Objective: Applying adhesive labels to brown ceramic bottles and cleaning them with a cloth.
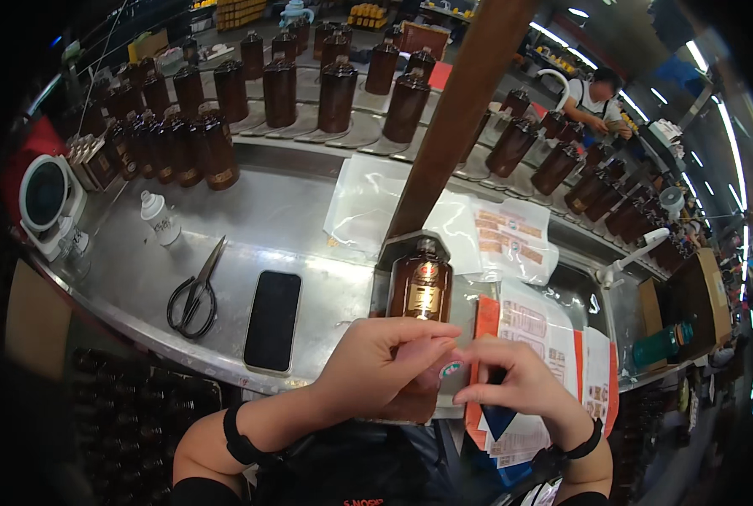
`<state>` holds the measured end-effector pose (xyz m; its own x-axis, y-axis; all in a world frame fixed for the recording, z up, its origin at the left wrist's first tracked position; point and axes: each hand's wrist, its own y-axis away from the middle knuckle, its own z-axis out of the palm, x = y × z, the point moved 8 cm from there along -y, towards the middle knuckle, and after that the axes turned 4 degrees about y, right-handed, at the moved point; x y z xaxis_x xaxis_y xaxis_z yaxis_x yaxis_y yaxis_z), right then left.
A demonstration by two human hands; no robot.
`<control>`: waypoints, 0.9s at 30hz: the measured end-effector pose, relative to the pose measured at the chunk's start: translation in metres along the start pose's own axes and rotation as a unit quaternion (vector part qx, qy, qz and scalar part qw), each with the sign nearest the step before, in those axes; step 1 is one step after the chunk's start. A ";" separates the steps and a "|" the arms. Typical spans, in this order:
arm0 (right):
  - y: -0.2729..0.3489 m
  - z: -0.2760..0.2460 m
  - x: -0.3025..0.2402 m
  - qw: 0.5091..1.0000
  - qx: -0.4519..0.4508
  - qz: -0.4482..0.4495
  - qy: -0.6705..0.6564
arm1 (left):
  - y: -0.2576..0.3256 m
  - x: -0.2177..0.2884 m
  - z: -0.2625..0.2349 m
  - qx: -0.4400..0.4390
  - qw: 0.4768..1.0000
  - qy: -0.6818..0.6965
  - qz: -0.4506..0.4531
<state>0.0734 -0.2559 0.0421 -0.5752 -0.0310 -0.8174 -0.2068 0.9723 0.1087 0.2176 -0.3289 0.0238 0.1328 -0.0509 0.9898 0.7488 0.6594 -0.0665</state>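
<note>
A brown glass bottle [424, 282] with a gold label and a red emblem stands upright just beyond my hands. My left hand [376, 363] is closed on a pinkish piece with a round teal-and-white mark [449, 369]; I cannot tell its kind. Close by on the right is my right hand [516, 375], thumb apart from its curled fingers, the fingertips near that piece. Below my hands shows more amber glass [402, 409], mostly covered by them. Printed label sheets [532, 333] lie beside my right hand on an orange-red backing.
Scissors [195, 295], a black phone [274, 320] and a small white bottle [159, 218] lie or stand on the metal bench at left. A brown post [461, 110] rises behind the bottle. Beyond run rows of brown bottles [338, 94]. A person [596, 105] works at far right.
</note>
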 end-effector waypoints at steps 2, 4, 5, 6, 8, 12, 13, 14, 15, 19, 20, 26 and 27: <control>-0.001 0.018 0.009 0.998 -0.022 0.003 -0.051 | 0.012 -0.003 -0.008 0.005 0.999 0.038 -0.007; -0.003 0.020 0.016 0.995 -0.026 0.021 -0.092 | 0.028 -0.014 -0.022 0.038 0.993 0.101 -0.046; -0.003 0.019 0.021 0.991 -0.025 0.038 -0.124 | 0.037 -0.019 -0.029 0.063 0.994 0.077 -0.045; -0.003 0.019 0.024 0.990 -0.027 0.042 -0.129 | 0.043 -0.025 -0.035 0.064 0.994 0.077 -0.052; 0.001 0.018 0.044 0.965 0.012 0.150 -0.214 | 0.053 -0.033 -0.049 0.093 0.994 0.044 -0.032; -0.001 0.026 0.060 0.951 0.053 0.178 -0.248 | 0.061 -0.054 -0.054 0.113 0.986 0.111 -0.049; -0.002 0.029 0.060 0.950 0.052 0.180 -0.248 | 0.061 -0.055 -0.056 0.118 0.986 0.107 -0.036; -0.003 0.031 0.060 0.940 0.062 0.179 -0.284 | 0.060 -0.057 -0.058 0.124 0.987 0.103 -0.024; -0.003 0.033 0.061 0.928 0.073 0.179 -0.320 | 0.059 -0.062 -0.060 0.122 0.987 0.105 -0.026; -0.007 0.038 0.066 0.926 0.089 0.163 -0.328 | 0.054 -0.068 -0.066 0.144 0.988 0.062 -0.014; -0.009 0.040 0.067 0.922 0.097 0.173 -0.333 | 0.054 -0.072 -0.070 0.167 0.979 0.109 -0.028; -0.013 0.047 0.074 0.910 0.114 0.210 -0.340 | 0.050 -0.078 -0.075 0.155 0.968 0.182 -0.074; -0.014 0.047 0.074 0.907 0.115 0.215 -0.343 | 0.050 -0.080 -0.076 0.155 0.968 0.184 -0.077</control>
<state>0.0706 -0.2610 -0.0468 0.0816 0.4378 -0.8954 0.1353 0.8852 0.4451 0.2936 -0.3493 -0.0682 0.2997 -0.3916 0.8699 0.5545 0.8135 0.1752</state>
